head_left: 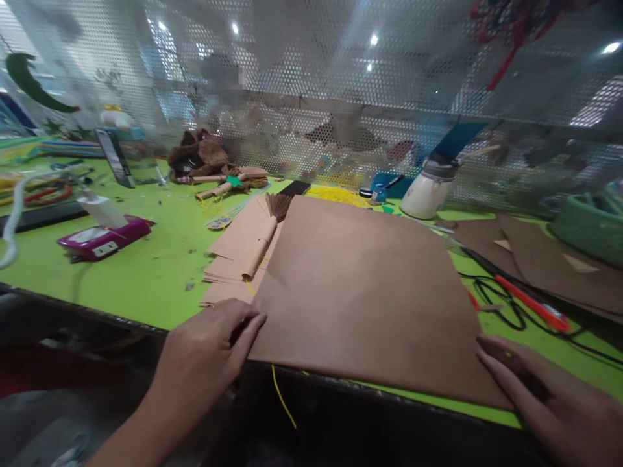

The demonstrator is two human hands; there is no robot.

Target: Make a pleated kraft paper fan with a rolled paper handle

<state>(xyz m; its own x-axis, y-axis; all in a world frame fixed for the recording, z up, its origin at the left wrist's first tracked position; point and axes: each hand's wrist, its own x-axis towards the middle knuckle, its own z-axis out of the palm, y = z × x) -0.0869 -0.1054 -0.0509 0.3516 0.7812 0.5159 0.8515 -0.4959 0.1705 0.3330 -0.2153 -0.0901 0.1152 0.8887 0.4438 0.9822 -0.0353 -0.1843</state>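
A large sheet of brown paper [365, 285] lies across the front of the green table, its near edge at the table's edge. My left hand [207, 347] pinches its lower left edge between thumb and fingers. At the lower right corner, my right hand [555, 389] grips the paper's edge the same way. Left of the sheet, and partly under it, are several smaller brown paper pieces [233, 243]. On them rests a rolled paper tube [260, 250] with a fringed, fan-like end. A yellow string [282, 397] hangs below the table's front edge.
On the right are a red-handled tool [533, 303] with black cord, more brown paper [545, 253] and a green basket [591, 224]. Behind stand a white bottle [428, 191] and a small blue jar [379, 192]. A purple power strip [104, 239] sits left.
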